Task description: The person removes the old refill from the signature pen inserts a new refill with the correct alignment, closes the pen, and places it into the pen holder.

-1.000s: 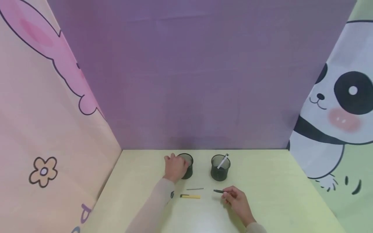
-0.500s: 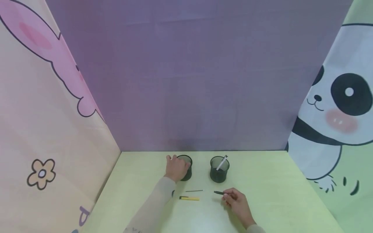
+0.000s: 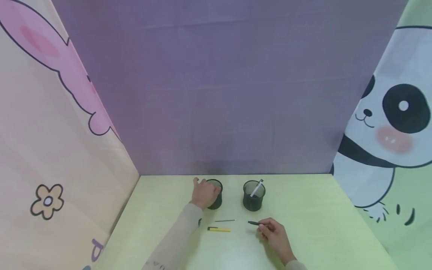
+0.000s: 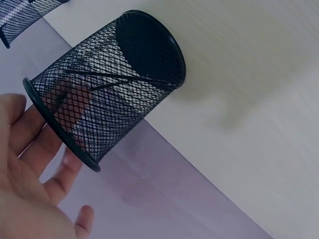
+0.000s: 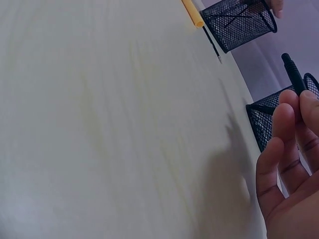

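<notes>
My left hand (image 3: 204,193) reaches over the left black mesh pen cup (image 4: 104,84), fingers inside its rim. Thin dark rods (image 4: 112,77) show through the mesh near the fingertips; whether the fingers pinch one is unclear. Thumb and index finger of my right hand (image 3: 276,236) pinch a short black pen (image 5: 293,72), its free end pointing left in the head view, above the table. Between the hands lie a thin, refill-like rod (image 3: 225,220) and a yellow, pen-like tube with a black clip (image 3: 220,229). A second mesh pen cup (image 3: 252,204) holds a white pen (image 3: 255,189).
A pale table (image 3: 320,225) carries everything. It ends at a purple backdrop (image 3: 233,93) just behind the cups. Side walls carry a pink cartoon figure (image 3: 77,75) on the left and a panda (image 3: 374,131) on the right.
The head view has shifted slightly. My left hand stays in the left cup with small finger motion, and my right hand keeps holding the black pen in nearly the same place.
</notes>
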`<state>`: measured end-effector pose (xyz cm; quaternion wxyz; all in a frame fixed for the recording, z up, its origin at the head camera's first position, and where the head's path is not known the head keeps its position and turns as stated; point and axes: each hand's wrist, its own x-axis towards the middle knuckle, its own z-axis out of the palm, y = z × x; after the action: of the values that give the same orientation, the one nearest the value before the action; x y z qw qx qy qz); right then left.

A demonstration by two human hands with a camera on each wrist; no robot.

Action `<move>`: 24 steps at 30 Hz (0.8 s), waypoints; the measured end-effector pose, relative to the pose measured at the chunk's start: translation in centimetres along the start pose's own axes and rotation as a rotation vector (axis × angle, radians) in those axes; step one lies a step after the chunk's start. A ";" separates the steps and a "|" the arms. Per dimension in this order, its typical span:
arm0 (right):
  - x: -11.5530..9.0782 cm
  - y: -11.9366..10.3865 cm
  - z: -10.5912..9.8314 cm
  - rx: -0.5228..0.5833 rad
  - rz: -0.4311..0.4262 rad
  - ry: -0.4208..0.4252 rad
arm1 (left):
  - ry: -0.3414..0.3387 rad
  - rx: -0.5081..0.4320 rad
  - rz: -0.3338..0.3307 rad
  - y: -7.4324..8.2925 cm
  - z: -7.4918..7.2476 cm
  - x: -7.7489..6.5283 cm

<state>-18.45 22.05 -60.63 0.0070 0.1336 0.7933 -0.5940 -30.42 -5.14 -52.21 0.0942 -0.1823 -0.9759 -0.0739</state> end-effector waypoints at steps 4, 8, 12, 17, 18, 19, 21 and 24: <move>-0.1 0.0 0.1 0.001 -0.005 -0.004 | 0.064 -0.029 -0.022 -0.4 -0.1 0.0; -0.3 -0.1 0.2 0.018 -0.026 -0.006 | 0.122 -0.090 -0.064 -0.9 -0.3 -0.1; -0.6 -0.2 0.2 0.049 -0.058 -0.011 | 0.163 -0.206 -0.106 -1.2 -0.5 -0.4; -0.7 -0.1 0.2 0.061 -0.067 -0.010 | 0.182 -0.300 -0.134 -1.7 -0.8 -1.1; -0.6 -0.1 0.2 0.058 -0.065 -0.009 | 0.190 -0.308 -0.134 -1.8 -0.9 -1.2; -0.6 -0.1 0.2 0.056 -0.061 -0.010 | 0.197 -0.315 -0.136 -1.9 -1.0 -1.3; -0.5 0.0 0.2 0.049 -0.052 -0.013 | 0.219 -0.335 -0.132 -2.2 -1.2 -1.6; -0.4 0.0 0.2 0.047 -0.046 -0.018 | 0.268 -0.370 -0.130 -2.5 -1.6 -2.0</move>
<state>-18.14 21.76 -60.61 -0.0025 0.1101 0.7818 -0.6137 -29.28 -8.43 -51.40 0.1830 -0.1219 -0.9342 -0.2809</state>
